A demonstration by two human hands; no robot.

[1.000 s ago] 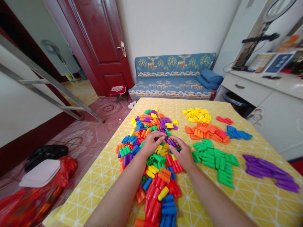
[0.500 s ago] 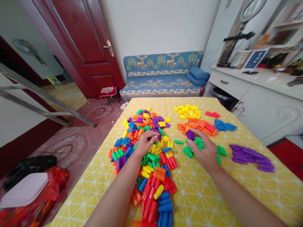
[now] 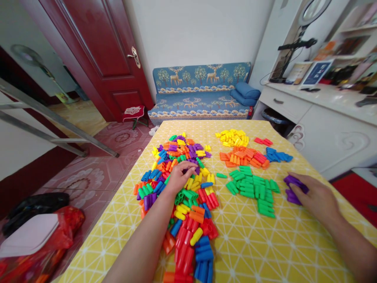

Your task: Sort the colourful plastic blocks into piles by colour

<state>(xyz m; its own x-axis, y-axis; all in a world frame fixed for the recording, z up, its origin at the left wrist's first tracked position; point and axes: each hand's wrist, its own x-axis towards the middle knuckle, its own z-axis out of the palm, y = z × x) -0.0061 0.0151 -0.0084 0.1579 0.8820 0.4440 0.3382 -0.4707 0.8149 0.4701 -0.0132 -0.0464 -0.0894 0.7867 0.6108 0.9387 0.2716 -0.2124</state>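
A mixed heap of coloured plastic pieces [image 3: 184,243] runs down the left half of the table. My left hand [image 3: 180,177] rests over the heap with thumb and forefinger together on a purple piece [image 3: 197,169]. At the right, my right hand [image 3: 316,196] pinches a purple piece [image 3: 296,181] above the purple pile, which it mostly hides. Green pieces [image 3: 253,186] lie between my hands. Behind them are orange pieces [image 3: 241,155], a yellow pile [image 3: 232,138], a few red pieces [image 3: 263,141] and blue pieces [image 3: 278,155].
The table [image 3: 250,247] has a yellow patterned cloth. Beyond it stands a blue sofa [image 3: 203,104]. A white cabinet [image 3: 332,129] is at the right, a metal ladder [image 3: 44,112] at the left. Bags [image 3: 73,220] lie on the floor at the lower left.
My right hand has moved right with the purple piece, from over the green pieces to the purple pile. My left hand has hardly moved; a purple piece now shows at its fingertips.
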